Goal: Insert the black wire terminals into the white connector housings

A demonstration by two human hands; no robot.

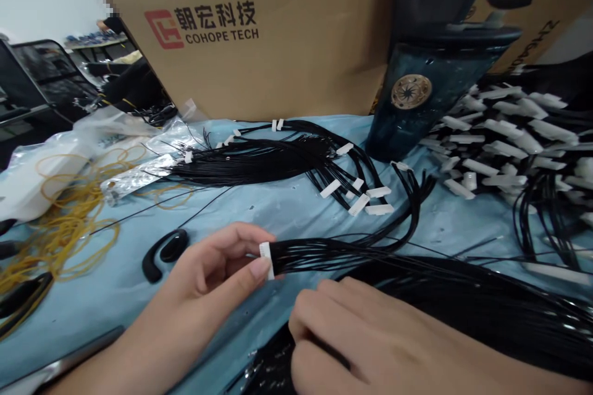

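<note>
My left hand [222,268] pinches a white connector [267,260] between thumb and fingers. From that connector a flat fan of black wires [315,254] runs to the right, then bends up toward more white connectors. Curled closed, my right hand [361,333] lies just right of and below the left one, over a large pile of black wires [463,296]. Its fingertips face away from the camera, so whatever they hold is hidden. Farther back lies another bundle of black wires [250,163], with white connectors [358,205] at its right end.
A blue tumbler [393,117] stands before a cardboard box [296,68]. White-ended wires [504,136] are heaped at right. Yellow rubber bands [88,203], a plastic bag [111,126] and a black earphone [162,253] lie left on the blue cloth [222,333]. A person [113,18] is in the background.
</note>
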